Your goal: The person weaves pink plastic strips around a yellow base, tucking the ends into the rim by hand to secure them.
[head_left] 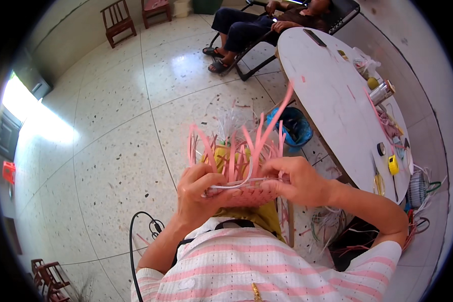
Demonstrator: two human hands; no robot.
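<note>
Fingers (209, 179) of the left hand (192, 191) and right hand (307, 182) grip opposite ends of the pink woven basket (249, 196) just beyond the striped shirt (267, 256), where the white strip (236, 185) probably wants snug, even tension and the upright pink strands (259, 146) no twisting.

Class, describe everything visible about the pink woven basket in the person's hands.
The unfinished pink basket of flat, plastic-looking strips has a tightly woven wall facing the person's body. Long loose pink strip ends rise unevenly beyond its edge, some curling, one reaching far to the right. A thin white strip runs along that edge. The left hand and right hand grip its two sides; its underside is hidden.
</note>
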